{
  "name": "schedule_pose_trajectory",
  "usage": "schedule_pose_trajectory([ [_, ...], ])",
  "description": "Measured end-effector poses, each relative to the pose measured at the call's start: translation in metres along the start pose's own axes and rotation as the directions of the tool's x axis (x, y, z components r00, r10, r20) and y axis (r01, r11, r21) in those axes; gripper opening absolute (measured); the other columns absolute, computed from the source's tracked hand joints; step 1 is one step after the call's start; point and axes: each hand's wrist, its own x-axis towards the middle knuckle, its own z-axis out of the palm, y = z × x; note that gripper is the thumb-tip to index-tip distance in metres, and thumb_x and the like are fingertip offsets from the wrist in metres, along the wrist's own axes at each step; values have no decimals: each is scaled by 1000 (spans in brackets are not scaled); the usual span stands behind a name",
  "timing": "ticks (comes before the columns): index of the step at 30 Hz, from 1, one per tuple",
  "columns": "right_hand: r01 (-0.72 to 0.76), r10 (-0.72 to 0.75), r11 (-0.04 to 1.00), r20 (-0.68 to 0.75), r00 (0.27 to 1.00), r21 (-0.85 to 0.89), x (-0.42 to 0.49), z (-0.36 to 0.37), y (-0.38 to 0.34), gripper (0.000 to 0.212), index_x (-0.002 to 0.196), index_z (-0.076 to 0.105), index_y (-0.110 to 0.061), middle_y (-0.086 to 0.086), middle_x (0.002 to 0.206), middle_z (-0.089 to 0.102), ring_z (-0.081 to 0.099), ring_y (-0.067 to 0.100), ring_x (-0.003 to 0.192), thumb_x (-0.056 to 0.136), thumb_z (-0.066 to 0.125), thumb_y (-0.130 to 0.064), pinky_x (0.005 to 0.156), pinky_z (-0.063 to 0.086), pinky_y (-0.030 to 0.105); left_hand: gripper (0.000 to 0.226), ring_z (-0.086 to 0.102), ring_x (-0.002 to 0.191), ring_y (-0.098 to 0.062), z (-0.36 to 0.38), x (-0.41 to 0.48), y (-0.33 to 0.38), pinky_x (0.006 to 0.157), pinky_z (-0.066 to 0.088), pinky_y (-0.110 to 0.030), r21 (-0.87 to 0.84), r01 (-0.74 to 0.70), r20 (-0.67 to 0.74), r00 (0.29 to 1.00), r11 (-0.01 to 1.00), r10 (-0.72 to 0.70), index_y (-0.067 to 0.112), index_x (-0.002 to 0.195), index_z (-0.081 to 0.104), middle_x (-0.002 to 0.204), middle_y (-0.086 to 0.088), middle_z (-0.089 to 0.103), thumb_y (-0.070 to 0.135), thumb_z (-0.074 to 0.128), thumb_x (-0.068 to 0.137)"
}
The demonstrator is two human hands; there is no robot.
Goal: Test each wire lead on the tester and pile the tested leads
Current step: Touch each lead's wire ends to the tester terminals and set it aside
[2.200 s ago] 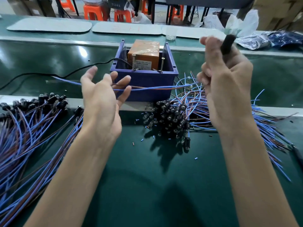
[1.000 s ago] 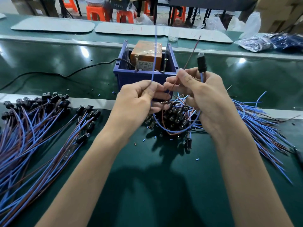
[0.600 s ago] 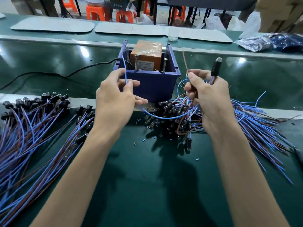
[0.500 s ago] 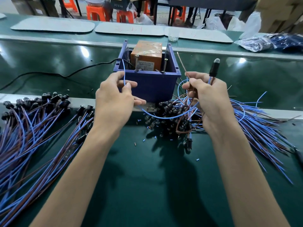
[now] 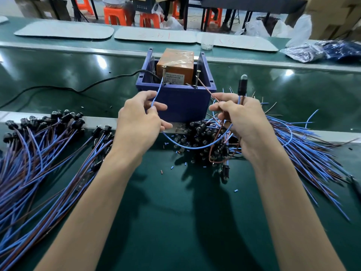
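The tester [image 5: 175, 70] is an orange block with two upright metal posts inside a blue box [image 5: 181, 102]. My left hand [image 5: 139, 124] pinches the blue wire [image 5: 195, 147] of one lead, its tip raised to the left post [image 5: 163, 74]. My right hand [image 5: 242, 124] holds the same lead's brown wire, which slants up to the right post [image 5: 197, 78], and its black lamp socket [image 5: 242, 86] stands up above my fingers. A heap of leads [image 5: 205, 137] lies in front of the box. Another pile of leads [image 5: 39, 153] lies spread at the left.
A black power cable [image 5: 78, 88] runs left from the box across the green belt. Loose blue and brown wires [image 5: 304, 145] fan out at the right. Small cut bits of insulation dot the mat. White trays [image 5: 64, 32] and plastic bags [image 5: 304, 52] sit along the far side.
My hands drew apart with one lead, then carried its ends forward. The blue tip now reaches the left post and the brown tip the right post.
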Motion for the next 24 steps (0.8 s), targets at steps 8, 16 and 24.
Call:
schedule_pose_trajectory([
  [8,14,-14,998,-11,1000,65,-1,0,-1,26,86,69,-16,-11,52,61,41,0,42,92,48,-2,44,33,7,38,62,46,0,-2,0,2,46,41,-8,9,7,2,1000,1000,-7,21,116,53,89,11,63,-4,35,93],
  [16,35,-32,994,-34,999,102,-3,-1,-1,24,84,70,-10,-3,58,57,46,-3,38,93,50,0,42,33,6,46,59,42,-1,-6,2,5,43,40,-8,0,34,-8,999,999,-34,17,113,58,84,8,63,-8,32,86],
  [24,36,-34,998,-43,999,58,-3,-1,-3,29,78,71,-14,-9,52,55,37,1,36,91,49,0,38,26,8,44,58,41,0,-12,3,10,42,40,-8,7,46,23,999,999,-47,19,107,59,84,6,64,-10,32,87],
])
